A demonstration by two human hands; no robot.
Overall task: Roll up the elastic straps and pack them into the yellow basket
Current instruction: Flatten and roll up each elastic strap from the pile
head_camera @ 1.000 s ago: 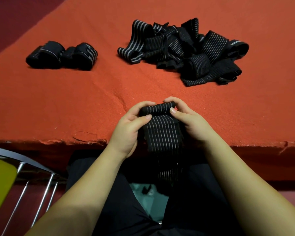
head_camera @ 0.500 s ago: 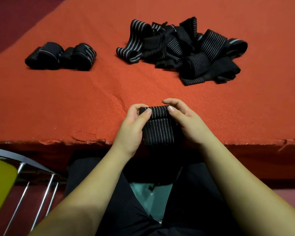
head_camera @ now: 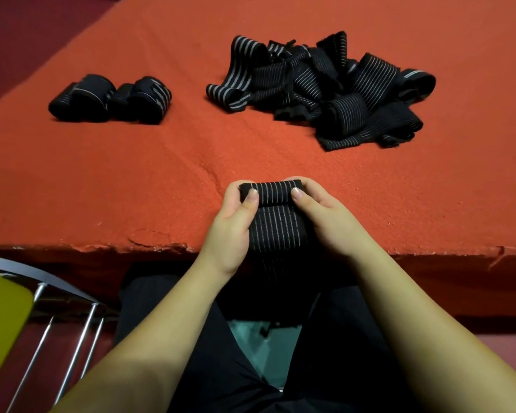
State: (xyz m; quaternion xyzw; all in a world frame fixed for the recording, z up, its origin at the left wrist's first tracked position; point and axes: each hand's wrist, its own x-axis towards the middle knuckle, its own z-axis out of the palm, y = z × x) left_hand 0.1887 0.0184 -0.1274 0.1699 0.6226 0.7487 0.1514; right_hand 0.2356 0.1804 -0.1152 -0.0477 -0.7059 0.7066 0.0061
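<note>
Head view: strap (head_camera: 271, 193) was pinched by left hand (head_camera: 231, 231) and right hand (head_camera: 328, 222) at table (head_camera: 131, 180) front edge, keeping the roll tight.

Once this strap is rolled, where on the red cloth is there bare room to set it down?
Bare cloth lies between the rolled straps and the loose strap pile, and in front of both up to the hands. The far right is crowded by that pile.

An orange-red felt cloth (head_camera: 131, 180) covers the desk, its near edge frayed. A metal-framed chair (head_camera: 72, 329) stands at lower left on dark red floor (head_camera: 18, 31).
</note>
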